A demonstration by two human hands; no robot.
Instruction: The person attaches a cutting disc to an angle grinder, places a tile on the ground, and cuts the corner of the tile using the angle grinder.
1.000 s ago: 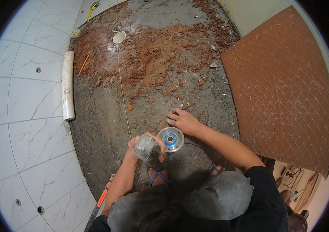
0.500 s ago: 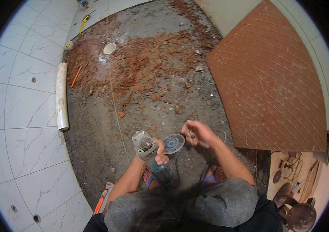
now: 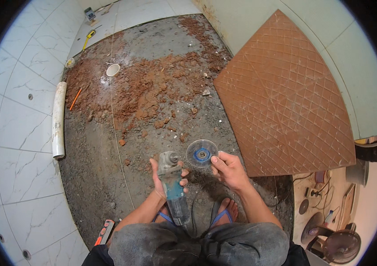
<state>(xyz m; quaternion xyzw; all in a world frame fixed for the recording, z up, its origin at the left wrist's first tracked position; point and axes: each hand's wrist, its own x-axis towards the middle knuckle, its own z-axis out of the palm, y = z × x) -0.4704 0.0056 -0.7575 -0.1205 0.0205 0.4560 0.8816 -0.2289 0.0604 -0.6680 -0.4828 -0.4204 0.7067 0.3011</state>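
My left hand (image 3: 156,181) is wrapped around an angle grinder (image 3: 174,191) with a teal and dark body, its grey metal head facing up and away from me. No disc sits on the grinder's spindle. To the right of that head, my right hand (image 3: 233,173) pinches a round cutting disc (image 3: 194,156) by its edge, thumb on top. The disc is grey with a blue ring around its centre hole. Disc and grinder head are close together but apart. Whether my right hand's curled fingers hold anything else is hidden.
A big brown ribbed tile (image 3: 286,106) leans at the right. At the left, a white pipe (image 3: 59,119) lies along marble-look tiles (image 3: 29,173). Red soil (image 3: 144,88) surrounds a pipe opening (image 3: 113,69). An orange pencil (image 3: 76,98), spirit level (image 3: 104,232) and fan (image 3: 342,246) are about.
The disc, earlier at my left fingers, is now in my right hand. The grinder has turned more upright in my left hand. A small dark piece in my right fingers no longer shows.
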